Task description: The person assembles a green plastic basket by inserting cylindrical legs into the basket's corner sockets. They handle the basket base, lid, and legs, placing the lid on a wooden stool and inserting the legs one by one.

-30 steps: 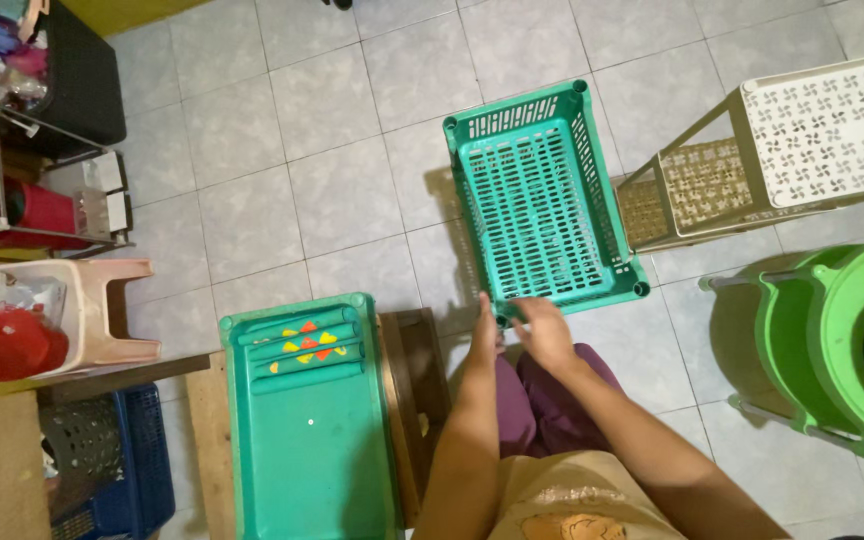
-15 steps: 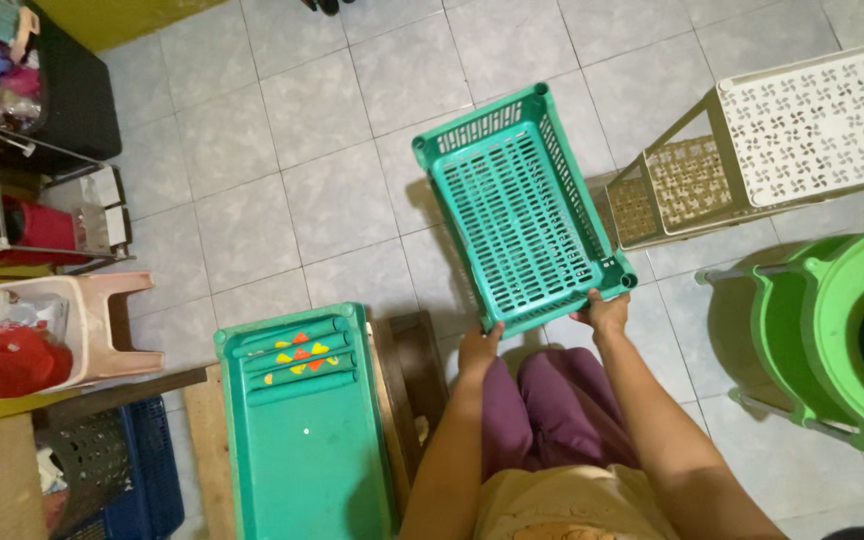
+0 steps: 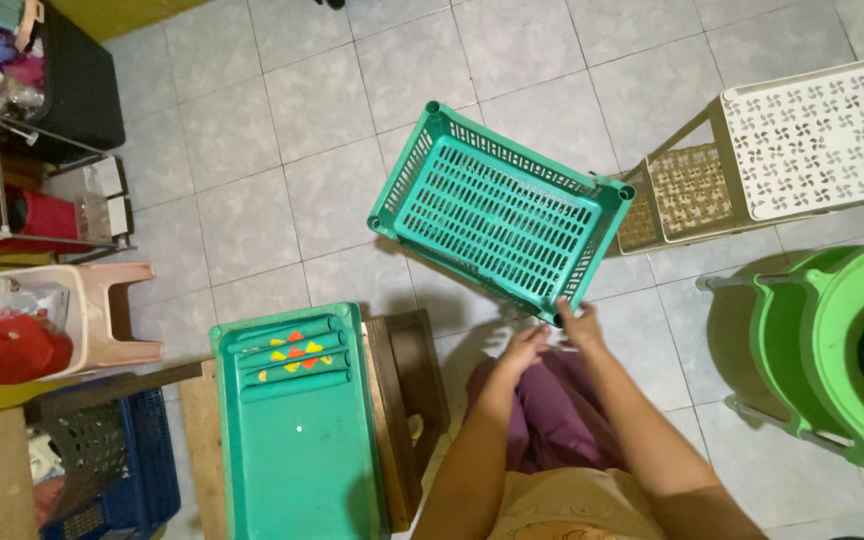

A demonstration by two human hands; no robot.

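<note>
Teal slotted crate [image 3: 497, 215] is held up over the tiled floor [image 3: 252, 200], tilted and rotated so its long axis runs diagonally, open side up, nothing inside it that I can see. Right hand [image 3: 580, 325] has the crate's near right corner: fingers [image 3: 564, 312] curled onto the rim, pinching it. Left hand [image 3: 520, 350] sits just below and left of that corner, fingers loosely spread, close to the crate's near edge; cannot tell if they actually touch it. Crate's far right corner is just beside the beige lattice shelf unit [image 3: 812, 140], which lies on its side to the right, its tan woven-pattern compartment [image 3: 687, 185] facing up, empty as far as I can tell. Near right: green plastic tub [image 3: 852, 350] on a green frame, dark interior, contents not readable. Near left of the hands: teal plastic stool [image 3: 297, 430] with small red and yellow triangle marks, resting beside a dark wooden stool [image 3: 407, 400]. Far left side: pink plastic stool [image 3: 102, 310] on its side with a red bag [image 3: 7, 350] in it, and a blue slotted basket [image 3: 112, 470] below that; what it holds is too dark to tell. Person's lap shows purple cloth [image 3: 557, 420].
</note>
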